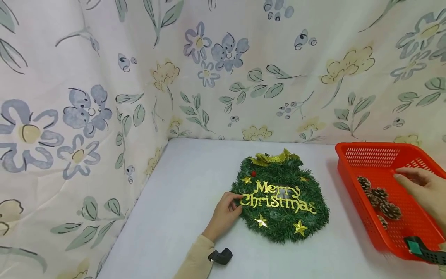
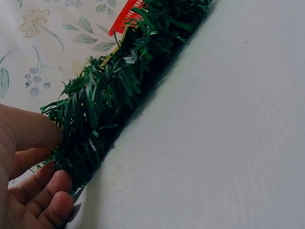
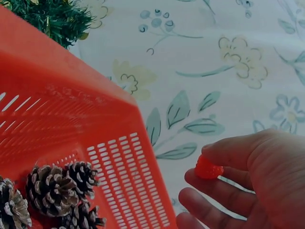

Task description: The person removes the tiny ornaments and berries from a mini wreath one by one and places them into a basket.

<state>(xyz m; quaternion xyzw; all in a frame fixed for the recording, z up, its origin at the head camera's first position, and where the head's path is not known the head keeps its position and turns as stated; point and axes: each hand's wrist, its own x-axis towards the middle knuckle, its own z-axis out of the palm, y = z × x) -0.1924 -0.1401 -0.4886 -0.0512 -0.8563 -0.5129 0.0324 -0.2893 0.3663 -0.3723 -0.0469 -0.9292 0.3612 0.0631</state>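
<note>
A green tinsel wreath (image 1: 278,228) lies on the white table, with gold "Merry Christmas" lettering (image 1: 278,201), gold stars, a gold bow at the top and one red berry (image 1: 253,174) at its upper left. My left hand (image 1: 228,211) grips the wreath's left edge; in the left wrist view the thumb and fingers (image 2: 35,131) close on the tinsel. Over the red basket, my right hand (image 1: 423,190) pinches a small bumpy red berry (image 3: 208,169) between thumb and forefinger.
The red plastic basket (image 1: 362,217) stands to the right of the wreath. Several pine cones (image 1: 390,210) lie inside it, by its left wall. A floral curtain (image 1: 244,97) hangs behind and to the left of the table (image 1: 184,174).
</note>
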